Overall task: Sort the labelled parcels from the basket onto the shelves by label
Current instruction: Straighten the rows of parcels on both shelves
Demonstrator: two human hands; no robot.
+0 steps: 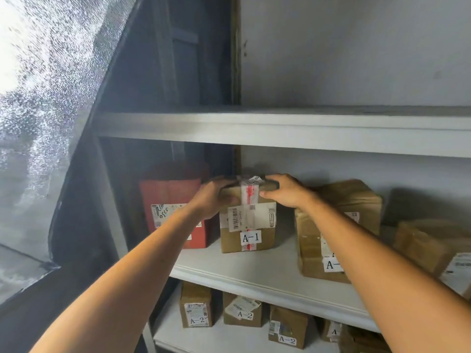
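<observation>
Head camera looks along two bare forearms to a white shelving unit. The left hand (216,197) and the right hand (285,192) each clasp an upper corner of a brown cardboard parcel labelled A-1 (247,225), fingers curled over its top edge. The parcel stands upright between the two hands on the white middle shelf board (254,271). Its front bears a barcode sticker and a strip of red-printed tape.

Just left of the left hand stands a red cardboard box (173,207) with a white sticker; whether it touches the parcel cannot be told. Right of the right hand, apart from the held parcel, sits a larger crumpled brown carton (339,200). The right forearm hides part of its label, so only "A-" reads. Further right lies another brown carton (430,243).

Above both hands runs the white upper shelf board (280,128). Below the forearms, on the white lower shelf board (216,337), stand three small brown boxes labelled A-2 (242,312).
</observation>
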